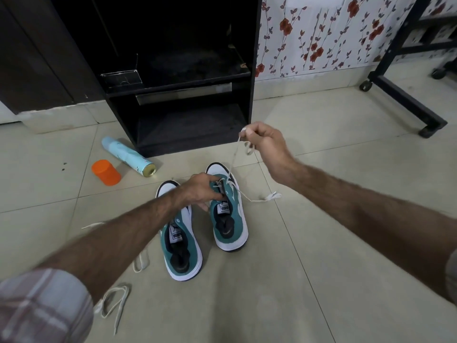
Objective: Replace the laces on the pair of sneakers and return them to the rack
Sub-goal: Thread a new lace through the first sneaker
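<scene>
Two teal and white sneakers stand side by side on the tiled floor, toes toward the rack. My left hand [201, 190] grips the tongue area of the right sneaker [231, 224]. My right hand [265, 142] is raised above it and pinches a white lace [233, 159] that runs taut down into that shoe's eyelets; the lace's other end [268, 197] trails on the floor to the right. The left sneaker [183, 251] has no lace in view and is partly covered by my left forearm. Loose white laces [113, 300] lie on the floor at the lower left.
A black open shoe rack [253, 100] stands straight ahead. A pale blue spray can [128, 154] lies on its side beside an orange cap [106, 172] on the left. A black wheeled frame [405, 100] stands at the right against flowered wallpaper.
</scene>
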